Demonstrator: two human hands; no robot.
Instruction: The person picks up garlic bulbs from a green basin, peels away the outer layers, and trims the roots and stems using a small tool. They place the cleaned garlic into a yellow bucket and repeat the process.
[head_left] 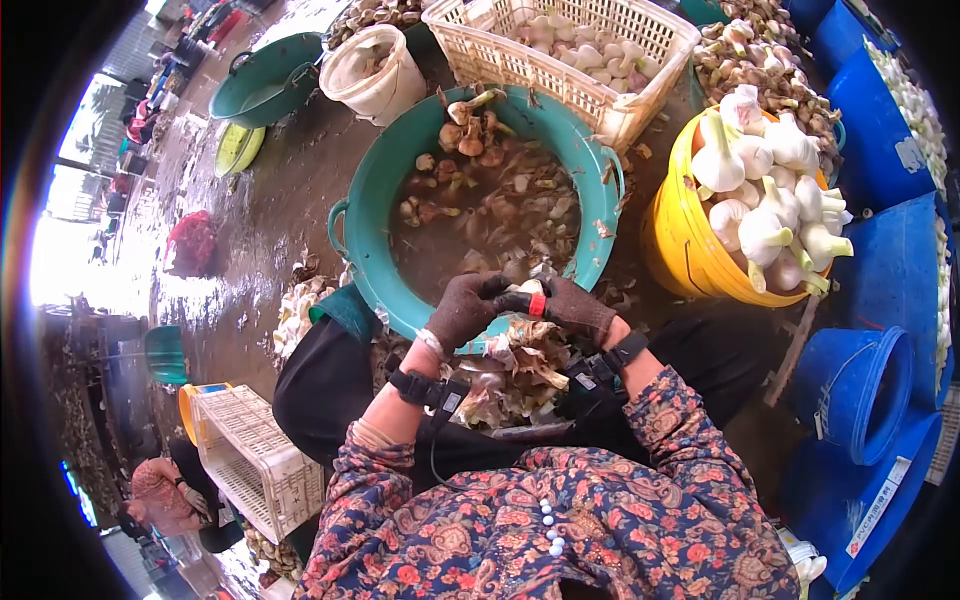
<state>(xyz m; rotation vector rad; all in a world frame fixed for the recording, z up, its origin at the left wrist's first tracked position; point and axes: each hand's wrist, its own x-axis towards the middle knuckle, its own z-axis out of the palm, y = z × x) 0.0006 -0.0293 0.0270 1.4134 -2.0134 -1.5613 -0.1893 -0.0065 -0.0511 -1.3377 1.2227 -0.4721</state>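
My left hand (466, 310) and my right hand (580, 308), both in dark gloves, meet over the near rim of a green tub (370, 245). Their fingers are closed around a pale garlic bulb (527, 287), mostly hidden by the gloves. A red band (538, 304) shows at my right fingers. Murky water (430, 265) fills the tub, with loose skins floating in it and unpeeled garlic bulbs (470, 135) piled at its far side. Below my hands, a heap of garlic peelings (520, 375) lies between my legs.
At the right stands a yellow bucket (680, 240) heaped with cleaned garlic. A white crate (640, 105) of bulbs and a white bucket (385, 95) are behind the tub. Blue containers (850, 390) line the right side. Another person (170, 495) sits by an overturned crate (260, 460) at lower left.
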